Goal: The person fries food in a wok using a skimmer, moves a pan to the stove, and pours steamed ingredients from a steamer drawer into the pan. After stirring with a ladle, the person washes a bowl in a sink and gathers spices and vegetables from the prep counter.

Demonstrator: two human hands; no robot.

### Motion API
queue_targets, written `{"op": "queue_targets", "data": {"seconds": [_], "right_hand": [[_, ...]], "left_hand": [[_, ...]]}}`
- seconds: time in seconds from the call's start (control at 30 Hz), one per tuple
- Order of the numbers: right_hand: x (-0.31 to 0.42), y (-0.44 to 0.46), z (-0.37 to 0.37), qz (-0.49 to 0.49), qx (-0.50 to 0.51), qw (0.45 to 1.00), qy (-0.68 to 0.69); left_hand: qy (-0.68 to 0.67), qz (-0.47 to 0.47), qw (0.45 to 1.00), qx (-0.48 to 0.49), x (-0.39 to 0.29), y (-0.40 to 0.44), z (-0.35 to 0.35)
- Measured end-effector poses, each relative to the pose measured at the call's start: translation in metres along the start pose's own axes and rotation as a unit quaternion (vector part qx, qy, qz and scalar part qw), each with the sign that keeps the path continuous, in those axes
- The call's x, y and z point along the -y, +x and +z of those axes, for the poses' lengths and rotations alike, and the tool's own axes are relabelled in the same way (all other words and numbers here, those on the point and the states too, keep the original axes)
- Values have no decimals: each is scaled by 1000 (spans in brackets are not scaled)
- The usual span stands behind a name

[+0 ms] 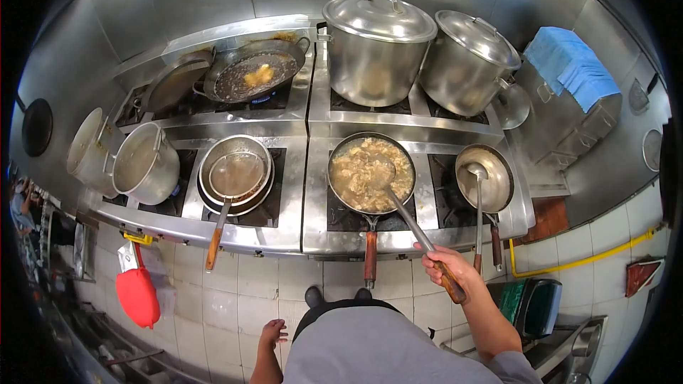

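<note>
My right hand (447, 267) is wrapped round the wooden grip of a long-handled metal ladle (407, 215). The ladle's round head rests among pale, chunky food (363, 163) in liquid, inside a frying pan (333, 183) on the front burner. The pan's brown handle (371, 259) points toward me, and neither hand touches it. Low beside my body hangs my left hand (274, 333), its fingers loosely bent and slightly apart, with nothing in it.
Right of the pan, a saucepan (500, 183) holds another ladle (479, 203). Strainers (237, 171) sit stacked in a pan on the left. Behind stand two lidded stockpots (377, 64) (466, 71) and a wok (231, 78) of bubbling oil with golden food. Tall pots (149, 163) stand far left.
</note>
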State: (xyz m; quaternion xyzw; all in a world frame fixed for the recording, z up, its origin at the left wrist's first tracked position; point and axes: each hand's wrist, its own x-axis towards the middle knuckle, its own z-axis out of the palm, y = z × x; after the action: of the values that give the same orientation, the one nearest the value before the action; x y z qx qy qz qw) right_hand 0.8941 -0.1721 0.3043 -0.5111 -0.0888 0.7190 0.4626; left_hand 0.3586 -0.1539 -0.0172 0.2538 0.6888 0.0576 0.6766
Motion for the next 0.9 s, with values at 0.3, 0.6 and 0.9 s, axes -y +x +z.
{"op": "queue_targets", "data": {"seconds": [0.3, 0.6, 0.9], "right_hand": [[-12, -20, -9, -83, -49, 974, -204], [-8, 1, -28, -247, -268, 746, -558], [-20, 6, -22, -84, -160, 902, -393]], "left_hand": [[-14, -8, 1000, 6, 4, 5, -7], [12, 12, 1000, 14, -12, 8, -1], [-4, 0, 1000, 18, -7, 15, -8]]}}
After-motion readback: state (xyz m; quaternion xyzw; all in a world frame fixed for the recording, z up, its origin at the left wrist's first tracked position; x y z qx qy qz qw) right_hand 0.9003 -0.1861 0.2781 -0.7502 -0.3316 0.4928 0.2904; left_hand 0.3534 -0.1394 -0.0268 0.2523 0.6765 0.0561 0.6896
